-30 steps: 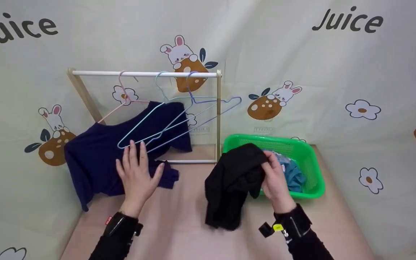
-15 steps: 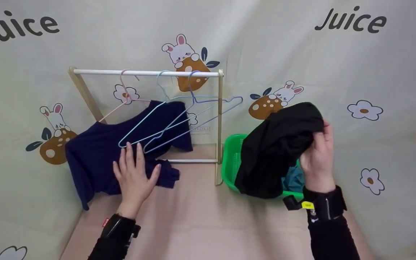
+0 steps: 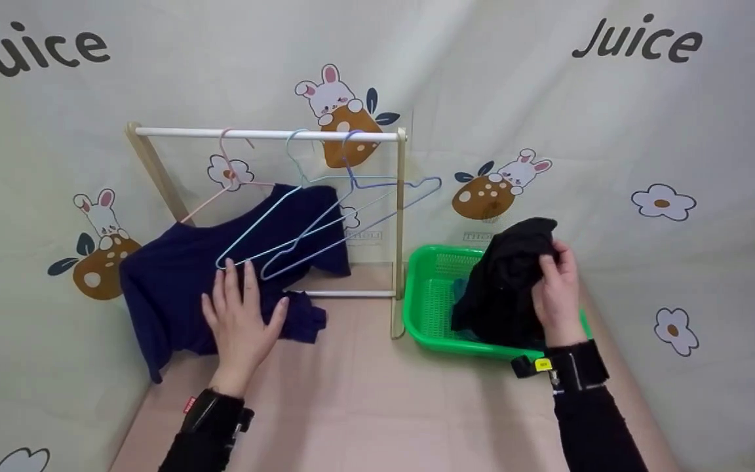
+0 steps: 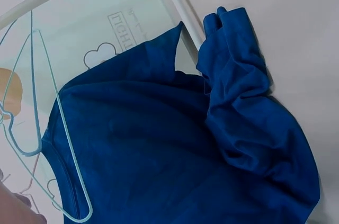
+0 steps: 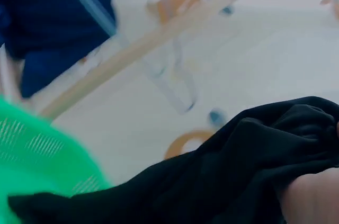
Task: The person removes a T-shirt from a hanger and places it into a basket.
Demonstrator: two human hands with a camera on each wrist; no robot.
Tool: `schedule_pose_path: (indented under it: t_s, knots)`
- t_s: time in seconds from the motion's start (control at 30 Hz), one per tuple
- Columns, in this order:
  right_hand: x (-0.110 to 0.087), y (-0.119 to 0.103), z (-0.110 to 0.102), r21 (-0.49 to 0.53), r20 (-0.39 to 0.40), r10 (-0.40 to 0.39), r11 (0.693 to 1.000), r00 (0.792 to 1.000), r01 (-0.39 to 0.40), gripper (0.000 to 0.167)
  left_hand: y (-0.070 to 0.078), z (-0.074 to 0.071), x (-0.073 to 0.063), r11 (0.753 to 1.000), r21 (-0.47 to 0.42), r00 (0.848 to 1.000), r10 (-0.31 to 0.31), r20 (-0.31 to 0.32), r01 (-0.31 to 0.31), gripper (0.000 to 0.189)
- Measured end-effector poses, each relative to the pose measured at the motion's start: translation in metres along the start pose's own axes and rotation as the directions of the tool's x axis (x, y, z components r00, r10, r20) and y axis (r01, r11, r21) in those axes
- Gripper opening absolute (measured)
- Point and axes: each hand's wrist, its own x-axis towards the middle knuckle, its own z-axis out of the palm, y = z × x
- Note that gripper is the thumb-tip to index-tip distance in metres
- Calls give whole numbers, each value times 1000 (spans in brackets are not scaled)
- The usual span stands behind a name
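My right hand [image 3: 558, 295] pinches the upper edge of a bunched black garment [image 3: 505, 285], whose lower part hangs into the green basket [image 3: 426, 337]. A bit of teal cloth [image 3: 459, 288] shows behind it. On the left, my left hand [image 3: 240, 324] has its fingers spread, in front of a navy long-sleeved shirt [image 3: 181, 282] and with fingertips right by the corner of a light-blue hanger [image 3: 253, 226]. The shirt hangs on a pink hanger [image 3: 204, 202]. In the left wrist view the shirt [image 4: 143, 144] fills the middle, one sleeve crumpled.
A small rack with a white top rail [image 3: 187, 132] and wooden posts stands left of the basket. A purple hanger [image 3: 358, 226] hangs bare from the rail at the right, its end reaching past the post. A printed cloth backdrop [image 3: 482, 78] closes off the back.
My right hand carried the black garment right and up over the basket, then lowered it partly inside. My left hand has shifted only slightly left and down.
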Motion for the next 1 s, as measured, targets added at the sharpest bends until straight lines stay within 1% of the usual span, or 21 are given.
schedule_pose_path:
  t_s: [0.03,0.07,0.1,0.13,0.17,0.23,0.3,0.33,0.37,0.4,0.43,0.5,0.53,0.6,0.63,0.67,0.77,0.83,0.9,1.0]
  knots:
    - [-1,8,-8,-92,-4,25,995,1000,-26,21,0,-1,0,1000,4,1000,0,-2,0,82]
    - [-2,15,-16,-192,-1,52,980,999,-51,22,0,-1,1,1000,7,1000,1,-5,-1,82]
    - [-3,22,-23,-294,4,81,953,997,-77,23,0,-1,1,1000,8,1000,-1,-7,1,82]
    - [-4,28,-30,-399,14,110,912,994,-95,25,0,-2,2,1000,9,1000,-1,-10,2,82]
    - [-5,33,-37,-496,30,136,862,990,-103,28,0,-2,3,1000,11,1000,-1,-12,1,82]
    - [-9,41,-48,-677,83,202,730,976,-93,34,0,-3,5,1000,9,1000,-1,-14,2,83]
    - [-14,48,-57,-788,151,271,614,951,-50,37,0,-4,6,1000,5,1000,-5,-11,5,83]
    - [-17,50,-60,-825,191,298,566,935,-11,37,0,-4,7,1000,5,1000,-5,-12,5,83]
    - [-20,52,-63,-849,227,320,527,920,27,37,-1,-5,8,1000,4,1000,-7,-10,7,84]
    - [-23,55,-65,-866,265,338,496,903,68,38,-1,-6,9,1000,4,1000,-11,-7,11,84]
    - [-25,57,-67,-873,300,346,475,889,109,38,-1,-6,10,1000,6,1000,-14,-5,14,84]
    - [-30,60,-68,-878,363,339,438,868,196,37,-1,-8,12,1000,6,1000,-21,-2,21,84]
    - [-32,61,-69,-875,388,333,426,859,230,36,-2,-9,14,1000,6,1000,-24,-2,24,84]
    - [-36,63,-70,-873,410,325,409,852,264,36,-2,-12,18,1000,9,1000,-25,-6,25,84]
    - [-38,63,-70,-875,409,323,403,854,266,36,-2,-13,21,1000,11,1000,-25,-10,25,84]
    - [-40,62,-70,-876,404,320,404,857,263,36,-2,-14,24,1000,10,1000,-23,-18,24,84]
    - [-44,60,-70,-881,376,308,410,874,235,36,-3,-18,34,1000,15,999,-23,-36,23,84]
    - [-48,57,-70,-875,379,281,418,882,243,36,-4,-19,40,999,17,999,-28,-39,29,84]
    - [-51,56,-71,-869,400,248,410,882,279,36,-5,-21,46,999,20,999,-38,-33,39,84]
    - [-58,56,-74,-853,449,188,382,874,356,36,-5,-23,55,998,26,998,-51,-26,51,84]
